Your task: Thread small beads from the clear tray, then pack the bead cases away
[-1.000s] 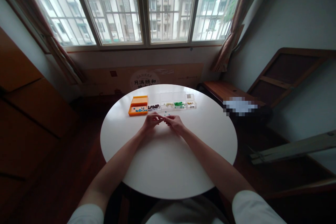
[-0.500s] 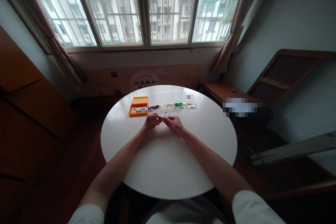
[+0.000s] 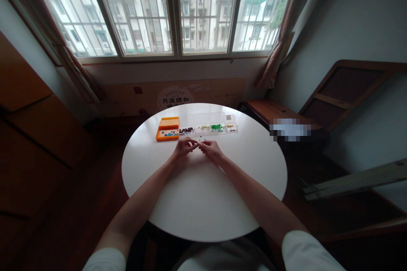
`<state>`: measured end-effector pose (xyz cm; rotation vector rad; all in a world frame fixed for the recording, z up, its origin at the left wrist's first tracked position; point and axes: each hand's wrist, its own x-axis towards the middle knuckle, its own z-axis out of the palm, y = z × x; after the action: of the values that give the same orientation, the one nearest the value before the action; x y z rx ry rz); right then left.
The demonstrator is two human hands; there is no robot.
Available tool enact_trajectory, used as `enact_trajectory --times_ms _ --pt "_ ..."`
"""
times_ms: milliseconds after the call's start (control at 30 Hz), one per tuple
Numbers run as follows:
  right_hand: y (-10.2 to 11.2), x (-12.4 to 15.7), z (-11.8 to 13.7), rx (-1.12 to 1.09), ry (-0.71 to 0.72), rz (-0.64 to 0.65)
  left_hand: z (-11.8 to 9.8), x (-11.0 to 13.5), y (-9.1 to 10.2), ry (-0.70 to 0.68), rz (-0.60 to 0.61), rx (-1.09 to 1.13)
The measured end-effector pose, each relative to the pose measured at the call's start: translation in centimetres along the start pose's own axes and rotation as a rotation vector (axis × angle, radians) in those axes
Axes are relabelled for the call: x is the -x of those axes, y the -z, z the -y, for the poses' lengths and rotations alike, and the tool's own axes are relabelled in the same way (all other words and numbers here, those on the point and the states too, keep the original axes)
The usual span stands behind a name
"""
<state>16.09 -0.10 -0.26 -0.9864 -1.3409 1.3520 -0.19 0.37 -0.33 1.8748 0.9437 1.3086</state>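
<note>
My left hand (image 3: pixel 184 147) and my right hand (image 3: pixel 210 148) meet fingertip to fingertip over the white round table (image 3: pixel 203 194). Both are closed in a pinch; whatever lies between the fingers is too small to make out. Just beyond the fingertips a few tiny blue beads (image 3: pixel 200 137) lie loose on the tabletop. Past my left hand stands an orange box (image 3: pixel 167 136) with its lid up and blue beads (image 3: pixel 171 134) inside. Beside it, clear plastic boxes hold dark brown beads (image 3: pixel 186 130), pale beads (image 3: pixel 204 127), green beads (image 3: pixel 217 127) and yellowish beads (image 3: pixel 231 126).
Behind the table a large printed cardboard panel (image 3: pixel 222 91) leans below the barred window (image 3: pixel 203 17). To the right are a low wooden table (image 3: pixel 270 108) with a blurred-out item on it and a wooden frame (image 3: pixel 352 87). An orange-brown cabinet (image 3: pixel 28 131) stands at the left.
Hardly anything differs. Both hands keep their pinch at the same spot, with at most a slight shift of the fingertips.
</note>
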Motion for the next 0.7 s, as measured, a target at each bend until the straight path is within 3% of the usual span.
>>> enact_trajectory --times_ms 700 --pt "-0.01 0.20 0.51 -0.055 -0.051 0.003 -0.30 0.09 -0.01 0.027 0.012 0.035"
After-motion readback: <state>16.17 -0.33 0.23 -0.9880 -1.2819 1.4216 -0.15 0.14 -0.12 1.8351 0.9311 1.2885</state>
